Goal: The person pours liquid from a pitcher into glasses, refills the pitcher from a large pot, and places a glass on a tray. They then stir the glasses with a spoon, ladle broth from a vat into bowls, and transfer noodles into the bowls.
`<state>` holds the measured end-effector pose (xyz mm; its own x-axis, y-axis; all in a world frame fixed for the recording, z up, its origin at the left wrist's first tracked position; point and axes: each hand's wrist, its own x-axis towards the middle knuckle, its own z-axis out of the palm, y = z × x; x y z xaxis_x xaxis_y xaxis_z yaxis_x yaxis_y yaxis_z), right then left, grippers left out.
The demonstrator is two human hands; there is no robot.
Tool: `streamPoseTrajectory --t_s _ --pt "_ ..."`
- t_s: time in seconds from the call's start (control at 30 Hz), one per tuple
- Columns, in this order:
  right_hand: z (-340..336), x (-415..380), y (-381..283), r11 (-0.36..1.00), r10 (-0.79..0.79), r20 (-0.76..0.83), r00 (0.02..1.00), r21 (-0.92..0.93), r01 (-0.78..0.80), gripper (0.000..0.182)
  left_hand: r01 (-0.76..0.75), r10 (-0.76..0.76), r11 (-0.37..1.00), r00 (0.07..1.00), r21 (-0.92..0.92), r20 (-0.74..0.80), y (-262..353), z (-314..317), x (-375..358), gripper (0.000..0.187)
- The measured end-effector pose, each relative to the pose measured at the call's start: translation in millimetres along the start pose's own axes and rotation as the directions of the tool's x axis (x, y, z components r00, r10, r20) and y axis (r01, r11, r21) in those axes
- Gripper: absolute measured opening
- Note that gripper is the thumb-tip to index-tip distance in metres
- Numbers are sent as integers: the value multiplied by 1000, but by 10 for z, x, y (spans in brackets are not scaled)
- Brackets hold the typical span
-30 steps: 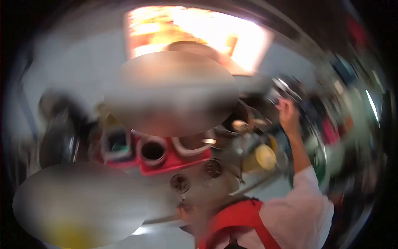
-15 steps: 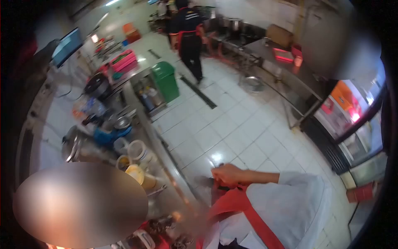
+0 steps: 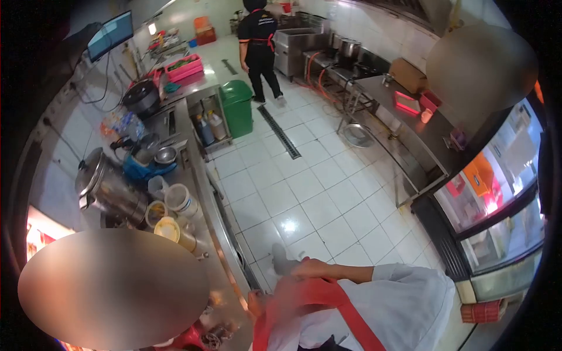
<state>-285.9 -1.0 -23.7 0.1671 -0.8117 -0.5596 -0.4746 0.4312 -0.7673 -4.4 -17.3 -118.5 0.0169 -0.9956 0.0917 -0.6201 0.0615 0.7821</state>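
My right hand (image 3: 313, 268) is in front of my body, at the upper edge of the red apron (image 3: 345, 301), with its fingers curled. What it grips, if anything, is hidden. A grey blurred shape lies just beyond it. My left hand (image 3: 255, 303) shows only as a smeared patch at the apron's left side, beside the metal counter (image 3: 225, 257); its fingers cannot be made out. On that counter stand a white tub (image 3: 181, 200), a yellow-lidded container (image 3: 167, 230) and a large steel pot (image 3: 114, 190).
A person (image 3: 259, 52) in dark clothes stands farther off, back turned, beside a green bin (image 3: 236, 108). A steel table (image 3: 404, 120) with red trays and a glass-door fridge (image 3: 497, 169) are on the right. A floor drain (image 3: 278, 131) crosses the white tiles.
The view has shifted and become sharper. My right hand is lower and closer to the apron. The left-hand patch shows at the apron's side. The other person's legs have changed position.
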Motion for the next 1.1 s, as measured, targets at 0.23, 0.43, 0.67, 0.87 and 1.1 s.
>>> streamPoseTrajectory --t_s 0.23,0.43,0.67,0.87,1.1 --pt "-226 -96 -1240 736 -281 311 908 -537 412 18 -83 93 988 993 -131 70 126 -59 12 19" --pt "-224 72 -1274 738 -602 7 798 -376 560 21 -155 157 988 979 26 -130 348 -32 69 15" --pt "-784 47 -1113 816 -494 -281 822 -477 327 19 -144 151 988 970 46 -191 526 -76 86 12" --pt "-1174 -24 -1344 600 -161 -645 747 536 593 14 -179 196 978 962 106 -188 465 -35 116 12" --pt "-1379 -131 -1742 208 -279 -372 885 877 434 11 -118 138 986 972 116 -189 571 -108 121 12"
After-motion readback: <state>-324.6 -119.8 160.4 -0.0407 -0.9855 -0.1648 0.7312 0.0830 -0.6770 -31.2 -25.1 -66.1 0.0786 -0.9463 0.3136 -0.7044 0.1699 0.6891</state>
